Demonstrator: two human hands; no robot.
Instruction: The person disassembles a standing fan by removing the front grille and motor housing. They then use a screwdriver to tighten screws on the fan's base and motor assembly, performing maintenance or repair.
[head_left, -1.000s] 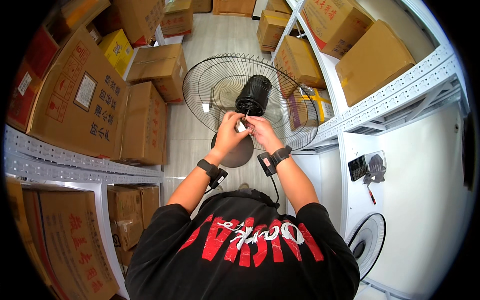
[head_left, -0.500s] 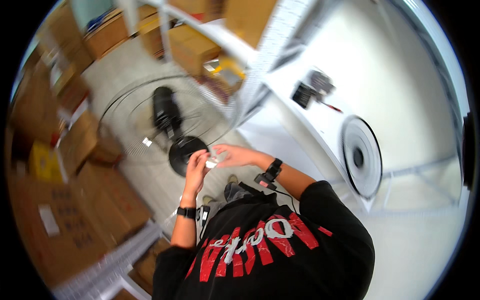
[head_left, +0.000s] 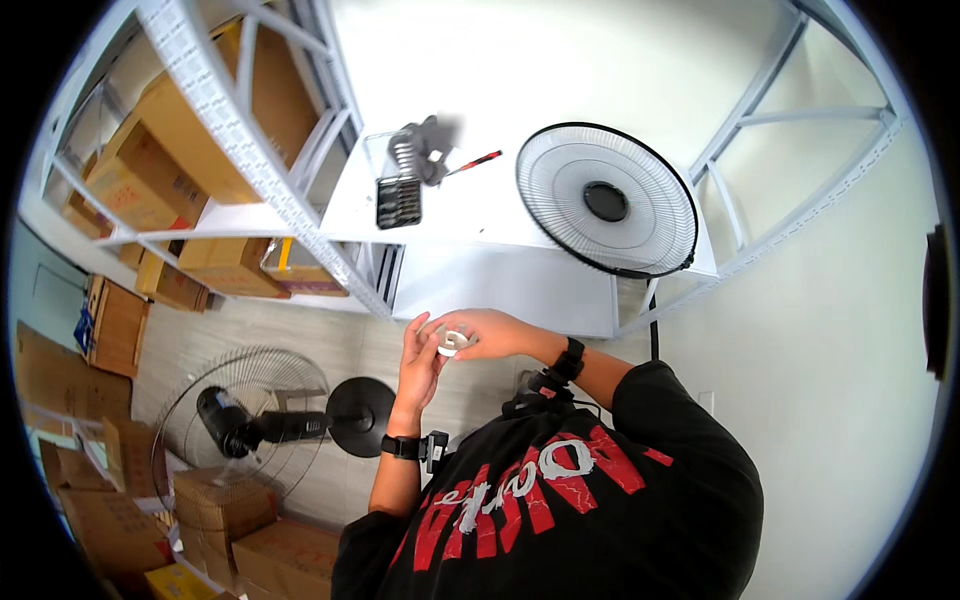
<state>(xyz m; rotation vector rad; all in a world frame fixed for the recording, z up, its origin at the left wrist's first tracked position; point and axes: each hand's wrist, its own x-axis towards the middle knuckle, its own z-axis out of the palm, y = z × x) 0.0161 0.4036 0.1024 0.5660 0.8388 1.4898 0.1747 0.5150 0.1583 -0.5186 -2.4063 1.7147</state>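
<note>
A small white ring-shaped piece (head_left: 453,342) is held in front of my body. My right hand (head_left: 490,333) grips its edge, fingers curled over it. Close against it, my left hand (head_left: 418,365) has its thumb at the ring's left side, with the index finger raised; both hands are closed around the piece. Down to the left stands a black fan (head_left: 288,427) with a round base (head_left: 361,416) on the floor, a wire grille (head_left: 300,375) around its motor and no blades visible.
On the white shelf ahead lie a round black-rimmed fan grille (head_left: 650,165), a red-and-black screwdriver (head_left: 475,162), a black case of small bits (head_left: 398,203) and a blurred grey object (head_left: 428,145). Cardboard boxes (head_left: 150,180) fill the left rack; more boxes (head_left: 290,560) are at lower left.
My view has swung to the right, bringing the shelf with the grille ahead and the standing fan to the lower left. Both hands still hold the white piece.
</note>
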